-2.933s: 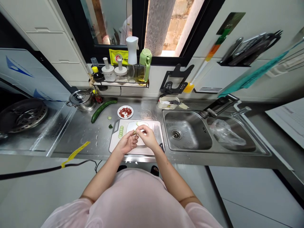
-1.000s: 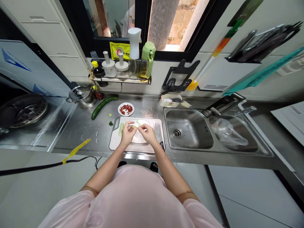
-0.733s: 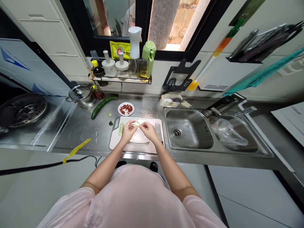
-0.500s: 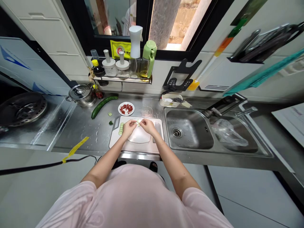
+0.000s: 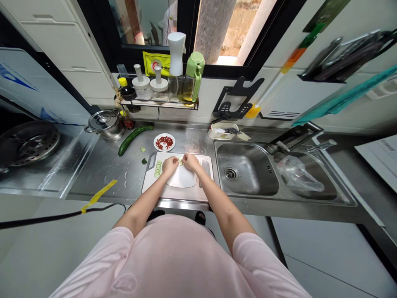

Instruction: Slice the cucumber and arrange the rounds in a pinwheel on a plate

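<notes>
My left hand (image 5: pixel 170 164) and my right hand (image 5: pixel 190 161) meet over the far rim of a white plate (image 5: pixel 181 181). Their fingers are pinched at pale green cucumber slices (image 5: pixel 180 160) between them; the exact hold is too small to see. Under the plate lies a light cutting board (image 5: pixel 151 185) with a grey handle. A row of overlapping cucumber slices (image 5: pixel 158 169) rests on the board's left side. On its right, partly behind my right wrist, is a wide flat blade (image 5: pixel 206 167).
Behind the board stands a small plate (image 5: pixel 156 145) of chopped red pieces. A whole cucumber (image 5: pixel 134 139), a cut cucumber end (image 5: pixel 144 161) and a lidded pot (image 5: pixel 105 124) are to the left. The sink (image 5: pixel 248 174) adjoins the board's right side. Above hangs a condiment shelf (image 5: pixel 161 103).
My hands have shifted slightly, with the right fingers curled in more. The slices between them now sit lower, at the plate's far edge. The view has moved a little.
</notes>
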`<state>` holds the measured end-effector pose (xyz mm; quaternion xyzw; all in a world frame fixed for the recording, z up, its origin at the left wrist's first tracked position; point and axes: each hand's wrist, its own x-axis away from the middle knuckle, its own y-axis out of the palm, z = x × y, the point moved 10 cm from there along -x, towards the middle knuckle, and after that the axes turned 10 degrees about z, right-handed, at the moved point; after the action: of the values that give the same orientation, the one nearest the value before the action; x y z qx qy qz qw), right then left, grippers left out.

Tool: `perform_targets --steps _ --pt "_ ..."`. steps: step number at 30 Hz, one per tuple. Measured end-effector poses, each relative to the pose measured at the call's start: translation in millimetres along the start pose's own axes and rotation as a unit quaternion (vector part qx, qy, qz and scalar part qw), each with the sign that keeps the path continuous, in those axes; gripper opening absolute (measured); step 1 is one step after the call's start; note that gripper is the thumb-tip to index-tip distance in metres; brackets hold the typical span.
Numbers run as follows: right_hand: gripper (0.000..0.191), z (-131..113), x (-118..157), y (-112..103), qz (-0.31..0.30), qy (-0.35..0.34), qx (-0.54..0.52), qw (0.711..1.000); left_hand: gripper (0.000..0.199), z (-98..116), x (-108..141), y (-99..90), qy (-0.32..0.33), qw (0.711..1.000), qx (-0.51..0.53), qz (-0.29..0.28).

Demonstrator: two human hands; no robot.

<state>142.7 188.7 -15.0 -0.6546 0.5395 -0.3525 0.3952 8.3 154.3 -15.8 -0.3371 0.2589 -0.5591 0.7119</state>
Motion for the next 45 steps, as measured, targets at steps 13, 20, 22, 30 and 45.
perform_targets --steps 13,20,22,30,45 --pt "0.021 -1 2 8 -0.022 0.011 0.064 0.998 0.019 6 -2 4.2 0.020 0.997 -0.073 -0.011" --pt "0.021 -3 1 9 -0.027 0.010 0.093 0.995 0.020 6 -2 6.7 0.027 0.995 -0.100 -0.013" --pt "0.022 -4 2 9 -0.025 0.009 0.096 0.995 0.020 7 -2 6.5 0.034 0.994 -0.104 -0.009" --pt "0.023 -5 4 3 -0.003 0.004 0.101 0.995 0.022 8 0 6.4 0.045 0.991 -0.126 -0.009" --pt "0.024 4 22 -5 0.010 0.043 0.076 0.996 0.033 26 21 11.5 0.186 0.971 -0.144 -0.044"
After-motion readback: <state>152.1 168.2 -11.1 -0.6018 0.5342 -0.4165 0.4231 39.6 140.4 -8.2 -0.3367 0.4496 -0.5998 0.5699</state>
